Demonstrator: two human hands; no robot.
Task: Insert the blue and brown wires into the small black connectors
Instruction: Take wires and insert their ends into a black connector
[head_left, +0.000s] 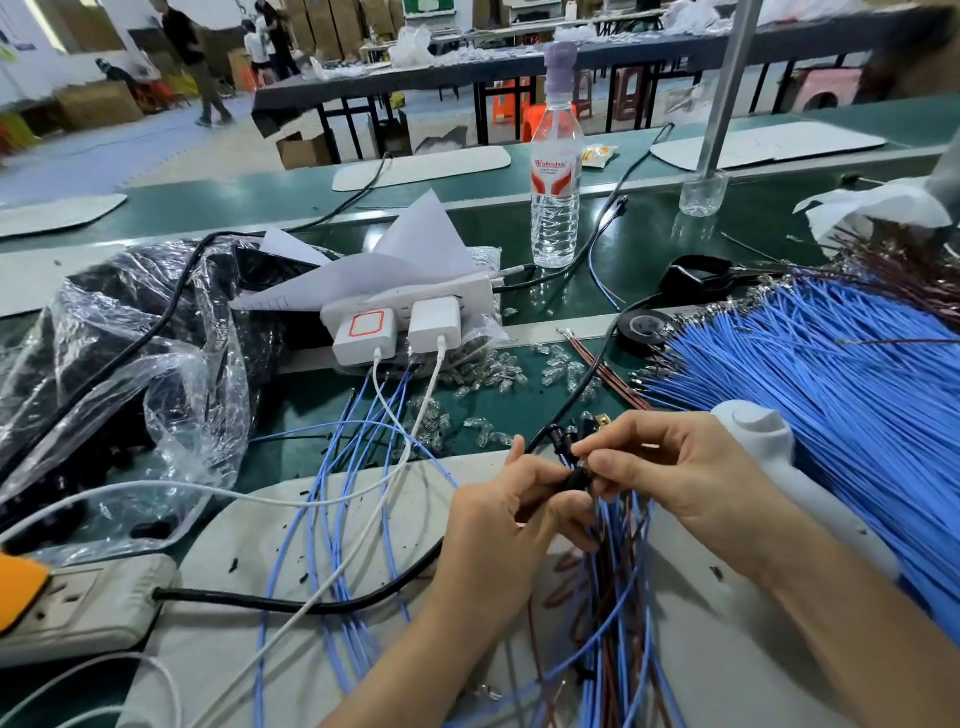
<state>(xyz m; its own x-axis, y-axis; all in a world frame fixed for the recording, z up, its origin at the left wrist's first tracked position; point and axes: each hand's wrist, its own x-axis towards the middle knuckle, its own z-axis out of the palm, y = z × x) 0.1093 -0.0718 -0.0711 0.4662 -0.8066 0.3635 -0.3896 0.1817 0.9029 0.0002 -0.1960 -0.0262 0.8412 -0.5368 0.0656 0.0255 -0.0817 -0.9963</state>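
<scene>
My left hand (511, 512) grips a small black connector (575, 479) together with a bunch of blue and brown wires (618, 582) that hang down toward me. My right hand (670, 467) pinches at the same connector from the right, fingertips meeting the left hand's. More small black connectors (563, 441) stick up just above the fingers. What the right fingertips pinch is too small to tell apart. A large fan of loose blue wires (831, 395) lies to the right, with brown wires (914, 275) behind it.
Clear small lamp parts (498, 374) are scattered on the green bench. White chargers (395, 327) on a power strip, a plastic bag (130, 364), a water bottle (555, 171), black tape (641, 330), a white tool (758, 441) and a power strip (83, 603) surround the grey mat (249, 597).
</scene>
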